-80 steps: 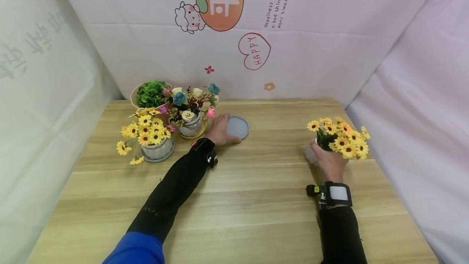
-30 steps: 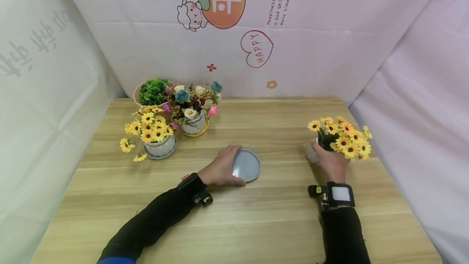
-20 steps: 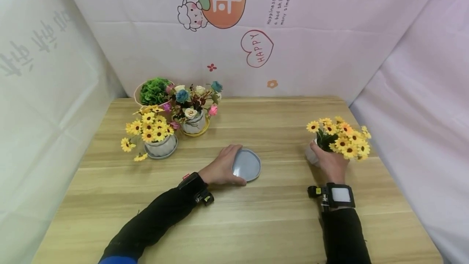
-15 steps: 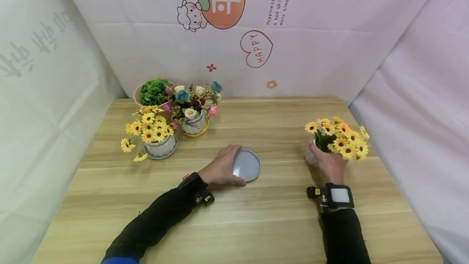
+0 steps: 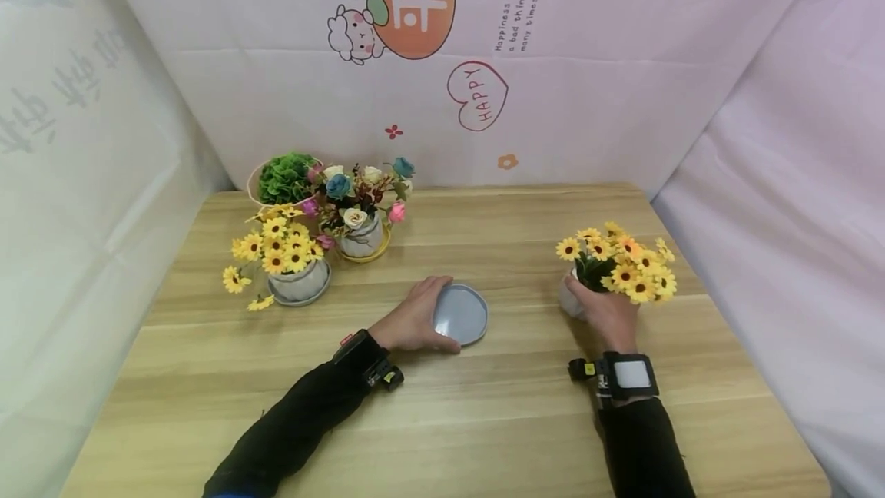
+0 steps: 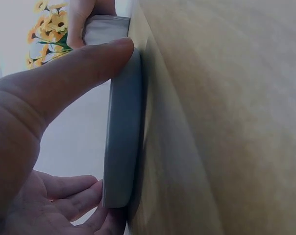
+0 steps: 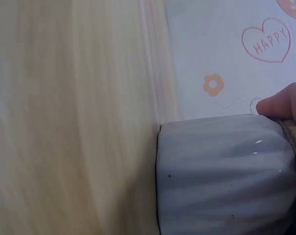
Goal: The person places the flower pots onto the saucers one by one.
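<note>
My left hand [image 5: 417, 319] holds a small grey-blue saucer [image 5: 462, 315] by its edge near the middle of the table, thumb on the near side and fingers on the far side. In the left wrist view the saucer's rim [image 6: 122, 132] stands between thumb and fingertips, close to the wood. To the right, my right hand [image 5: 614, 317] grips a grey-white ceramic flowerpot [image 5: 571, 298] holding yellow daisy-like flowers [image 5: 625, 263]. The right wrist view shows the pot's wall [image 7: 226, 171] and a thumb at its top; whether its base touches the table I cannot tell.
At the back left stand a pot of yellow flowers [image 5: 276, 252] on a grey saucer [image 5: 316, 290], a pot of mixed roses [image 5: 362, 237] on a yellow saucer [image 5: 376, 256], and a green plant [image 5: 285, 177] in a pinkish container. Printed cloth [image 5: 588, 121] hangs behind the wooden table [image 5: 484, 421].
From beside the rose pot, my left hand brought the saucer towards the table's middle, where it now stays. My right hand has lately shifted a little left with the flowerpot.
</note>
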Motion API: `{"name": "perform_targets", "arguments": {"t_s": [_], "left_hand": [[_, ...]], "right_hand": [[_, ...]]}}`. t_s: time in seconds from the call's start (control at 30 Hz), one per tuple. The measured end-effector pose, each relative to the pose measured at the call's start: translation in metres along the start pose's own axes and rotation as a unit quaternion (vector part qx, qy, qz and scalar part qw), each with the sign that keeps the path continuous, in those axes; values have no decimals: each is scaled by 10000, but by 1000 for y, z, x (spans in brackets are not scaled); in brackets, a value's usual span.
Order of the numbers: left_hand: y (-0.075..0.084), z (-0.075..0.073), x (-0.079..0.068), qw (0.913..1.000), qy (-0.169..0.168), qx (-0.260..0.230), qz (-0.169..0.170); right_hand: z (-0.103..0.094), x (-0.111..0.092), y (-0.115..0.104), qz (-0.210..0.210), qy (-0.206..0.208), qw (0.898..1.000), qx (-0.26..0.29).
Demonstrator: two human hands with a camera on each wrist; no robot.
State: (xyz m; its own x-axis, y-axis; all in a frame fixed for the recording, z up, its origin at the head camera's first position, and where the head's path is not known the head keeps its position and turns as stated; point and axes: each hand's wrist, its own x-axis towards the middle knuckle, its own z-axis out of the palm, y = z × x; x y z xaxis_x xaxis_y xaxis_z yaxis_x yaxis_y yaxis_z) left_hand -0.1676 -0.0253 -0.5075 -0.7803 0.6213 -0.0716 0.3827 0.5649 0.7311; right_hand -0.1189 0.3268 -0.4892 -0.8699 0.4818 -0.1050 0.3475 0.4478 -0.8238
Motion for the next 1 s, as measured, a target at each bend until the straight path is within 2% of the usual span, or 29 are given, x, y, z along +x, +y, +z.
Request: {"name": "perform_targets", "arguments": {"t_s": [0.13, 0.23, 0.47, 0.67, 0.83, 1.0], "left_hand": [[0, -2, 1, 10000, 3, 18, 48], [1, -2, 1, 10000, -5, 48, 73], [0, -1, -1, 9999, -6, 135, 41], [0, -1, 0, 9999, 9, 108, 30], [-1, -1, -1, 10000, -5, 90, 20], [-1, -1, -1, 10000, -8, 60, 6]], "right_hand": [[3, -7, -5, 488, -435, 9972, -354], [7, -11, -8, 678, -679, 9938, -558], [12, -16, -13, 497, -816, 9942, -502], [14, -19, -18, 663, -1019, 9901, -700], [17, -20, -18, 430, -915, 9936, -496], [18, -20, -18, 411, -905, 9945, -332]]}}
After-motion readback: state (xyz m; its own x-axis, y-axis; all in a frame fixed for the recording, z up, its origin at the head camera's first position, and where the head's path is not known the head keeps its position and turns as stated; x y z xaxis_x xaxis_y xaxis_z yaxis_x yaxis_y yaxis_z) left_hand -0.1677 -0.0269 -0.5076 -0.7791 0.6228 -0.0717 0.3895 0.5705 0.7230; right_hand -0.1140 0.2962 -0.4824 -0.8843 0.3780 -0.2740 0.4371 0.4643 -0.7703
